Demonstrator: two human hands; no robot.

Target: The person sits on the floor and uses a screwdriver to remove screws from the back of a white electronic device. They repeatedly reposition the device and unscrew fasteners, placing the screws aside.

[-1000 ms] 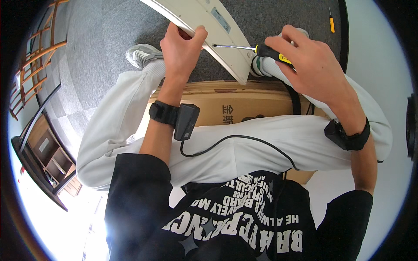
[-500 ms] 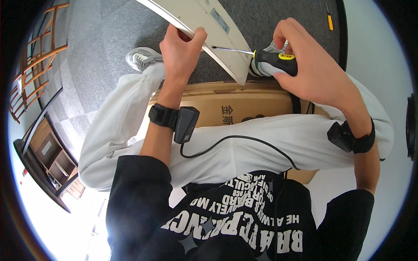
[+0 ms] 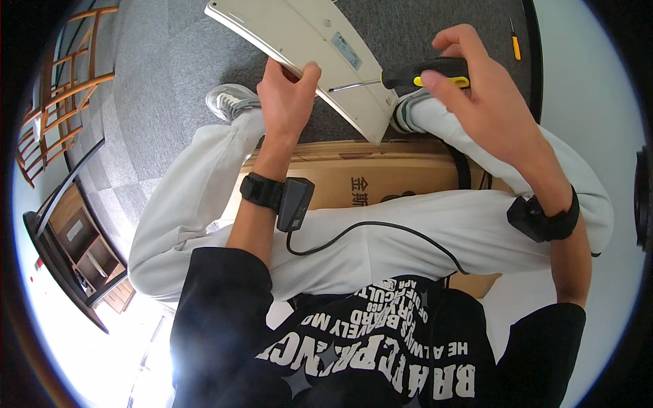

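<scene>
An off-white keyboard [image 3: 306, 42] is tilted with its underside up, showing small screw holes and a silvery label. My left hand [image 3: 288, 102] is closed on its near long edge, thumb on the underside. In my right hand [image 3: 493, 102] is a screwdriver [image 3: 435, 73] with a black and yellow handle and a thin metal shaft. Its tip meets the keyboard's underside near the edge, just right of my left thumb; whether it sits in a screw cannot be made out. My right thumb presses the handle from the near side, the fingers curled beyond it.
A cardboard box [image 3: 313, 170] lies beneath my legs, under the keyboard's near corner. On the grey carpet [image 3: 170, 61] at the far right lies a small yellow-handled screwdriver [image 3: 516, 47]. A pale wall [image 3: 578, 102] rises on the right. Wooden chairs [image 3: 71, 88] stand at the left.
The keyboard has tipped so that more of its underside shows. The screwdriver has turned about its length in my right hand, its yellow part now facing nearer me.
</scene>
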